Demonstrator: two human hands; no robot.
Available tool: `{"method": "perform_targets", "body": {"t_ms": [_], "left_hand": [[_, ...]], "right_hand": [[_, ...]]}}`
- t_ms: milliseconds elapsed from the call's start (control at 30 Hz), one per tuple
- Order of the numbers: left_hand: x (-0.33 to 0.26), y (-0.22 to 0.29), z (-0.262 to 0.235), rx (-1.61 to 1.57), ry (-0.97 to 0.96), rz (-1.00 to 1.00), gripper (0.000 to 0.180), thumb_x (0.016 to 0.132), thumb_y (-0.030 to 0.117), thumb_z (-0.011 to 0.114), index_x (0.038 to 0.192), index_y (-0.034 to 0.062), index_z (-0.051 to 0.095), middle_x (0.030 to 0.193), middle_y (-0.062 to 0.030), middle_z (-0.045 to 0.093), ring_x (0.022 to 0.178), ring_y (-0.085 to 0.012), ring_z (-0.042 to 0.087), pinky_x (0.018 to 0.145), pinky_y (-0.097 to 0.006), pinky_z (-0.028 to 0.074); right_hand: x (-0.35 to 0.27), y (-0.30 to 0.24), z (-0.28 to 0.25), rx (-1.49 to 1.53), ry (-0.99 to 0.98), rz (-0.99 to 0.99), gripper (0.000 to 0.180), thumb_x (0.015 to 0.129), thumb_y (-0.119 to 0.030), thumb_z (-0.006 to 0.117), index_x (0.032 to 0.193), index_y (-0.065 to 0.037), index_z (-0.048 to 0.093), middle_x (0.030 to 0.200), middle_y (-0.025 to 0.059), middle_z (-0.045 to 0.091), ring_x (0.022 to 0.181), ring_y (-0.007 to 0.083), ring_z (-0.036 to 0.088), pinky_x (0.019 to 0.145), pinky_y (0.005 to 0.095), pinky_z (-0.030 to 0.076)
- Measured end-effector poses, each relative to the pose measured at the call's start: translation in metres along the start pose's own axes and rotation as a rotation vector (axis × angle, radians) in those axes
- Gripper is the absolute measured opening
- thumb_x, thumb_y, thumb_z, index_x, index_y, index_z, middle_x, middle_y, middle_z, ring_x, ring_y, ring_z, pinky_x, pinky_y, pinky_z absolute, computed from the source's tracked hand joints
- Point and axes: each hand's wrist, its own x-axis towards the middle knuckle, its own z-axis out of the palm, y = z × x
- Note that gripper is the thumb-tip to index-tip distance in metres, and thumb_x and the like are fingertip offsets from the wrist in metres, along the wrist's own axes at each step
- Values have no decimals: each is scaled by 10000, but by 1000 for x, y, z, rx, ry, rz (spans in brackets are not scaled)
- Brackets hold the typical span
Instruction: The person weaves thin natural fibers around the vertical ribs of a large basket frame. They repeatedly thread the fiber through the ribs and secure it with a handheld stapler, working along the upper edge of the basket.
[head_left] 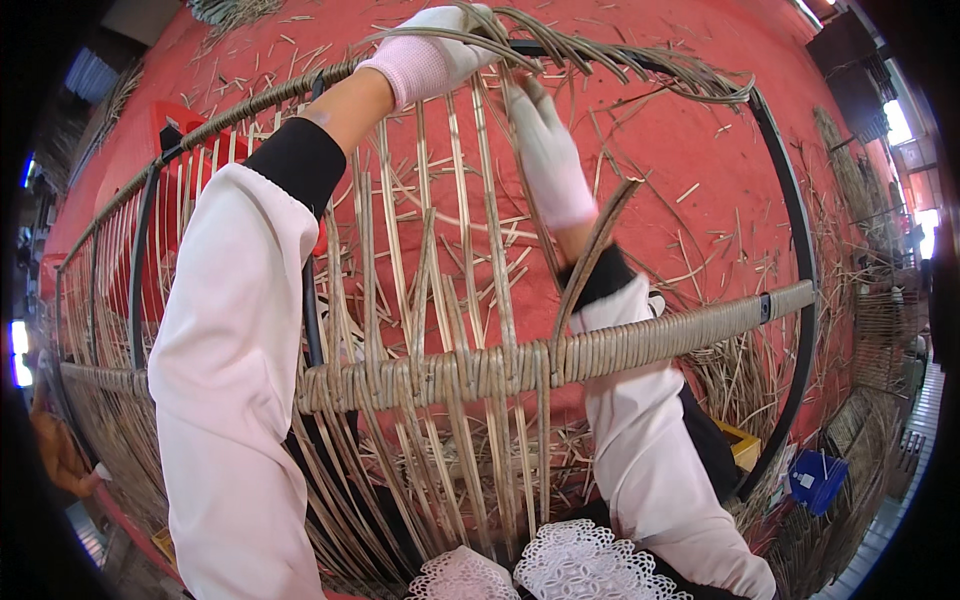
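Left hand: the left hand (432, 55) in a pale knit glove lies curled over the top rail of the dark metal chair frame (797, 230), closed round a bunch of thin tan rattan strips (610, 55), likely to keep them taut against the rail
Right hand: the right hand (545, 150), gloved alike, reaches up just below the left, fingers pressed together along one strip; whether it pinches it I cannot tell
Strips: they arc rightward over the rail from the left hand, touching both gloves
Wrapped crossbar: the woven rattan crossbar (640, 340) runs nearer the body, upright strips tucked behind it
Floor: red floor (700, 130) strewn with offcuts
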Motion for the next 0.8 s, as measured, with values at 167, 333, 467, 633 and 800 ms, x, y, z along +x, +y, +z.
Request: {"method": "perform_targets", "body": {"t_ms": [167,333,467,633,800], "left_hand": [[-12,-1,3,51,23,169,305,900,65,675,1190,23,589,926,-44,686,870,-102,631,781,-268,529],[-22,11,-3,526,228,496,242,875,225,681,1090,117,710,1004,-116,705,894,-294,677,777,-370,551],[-10,17,-12,979,-12,375,299,930,207,589,1213,167,677,987,-95,720,839,-289,685,715,-384,554],[24,6,-7,-16,-56,-35,219,943,239,610,1014,77,740,912,-134,731,842,-298,685,794,-358,536],[67,-25,-13,565,-344,39,417,995,419,481,1100,98,726,1066,-123,720,956,-289,676,892,-351,499]], "right_hand": [[18,-33,27,220,13,103,189,1025,-177,482,981,-35,598,729,-54,494,621,25,440,544,209,351],[9,-54,23,139,18,85,201,1018,-210,506,959,-53,616,628,-69,442,534,29,363,469,221,283],[7,-56,13,376,-18,237,239,1017,-223,494,1030,-22,622,687,3,544,546,75,447,501,243,376],[24,-23,9,1004,28,237,151,986,-105,536,1076,11,571,953,108,613,831,211,632,783,339,556],[71,25,6,877,-225,237,234,1036,-202,429,1033,-2,550,900,119,651,849,299,681,763,404,551]]}}
